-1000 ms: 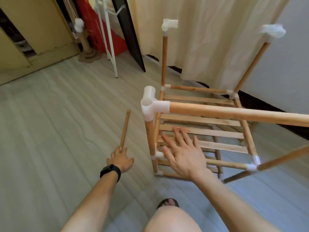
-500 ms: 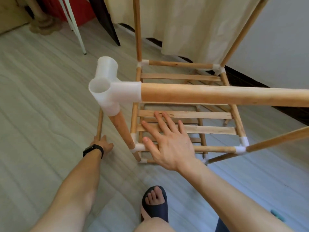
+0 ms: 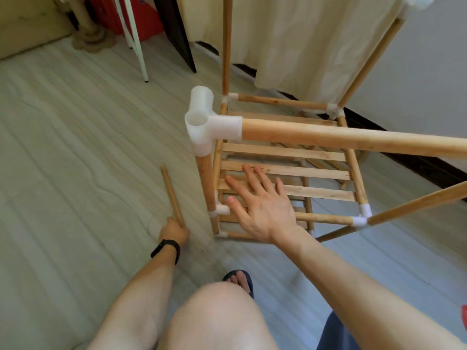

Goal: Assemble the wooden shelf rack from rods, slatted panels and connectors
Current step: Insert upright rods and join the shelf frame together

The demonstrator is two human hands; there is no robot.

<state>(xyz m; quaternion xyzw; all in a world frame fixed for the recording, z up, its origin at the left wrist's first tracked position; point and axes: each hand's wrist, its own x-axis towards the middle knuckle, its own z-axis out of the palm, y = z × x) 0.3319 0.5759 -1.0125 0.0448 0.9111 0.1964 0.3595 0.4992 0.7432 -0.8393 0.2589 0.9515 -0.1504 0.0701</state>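
Observation:
The half-built wooden rack (image 3: 353, 140) stands on the floor ahead of me, its rods joined by white plastic connectors. A white corner connector (image 3: 202, 122) with an open socket caps the near left post. My right hand (image 3: 260, 208) lies flat with straight fingers on a slatted panel (image 3: 323, 173) inside the frame. A loose wooden rod (image 3: 170, 193) lies on the floor left of the rack. My left hand (image 3: 174, 232), with a black wristband, grips the rod's near end.
A cream curtain (image 3: 303, 41) and a white wall (image 3: 429, 72) stand behind the rack. A white stand leg (image 3: 136, 44), a dark board (image 3: 177, 34) and a red object (image 3: 141, 16) are at the back left. My knee and sandalled foot (image 3: 240, 281) are below the hands.
The view first closed in on the rack, then drew back a little. My left hand has curled round the near end of the loose rod. My right hand stays flat on the slats.

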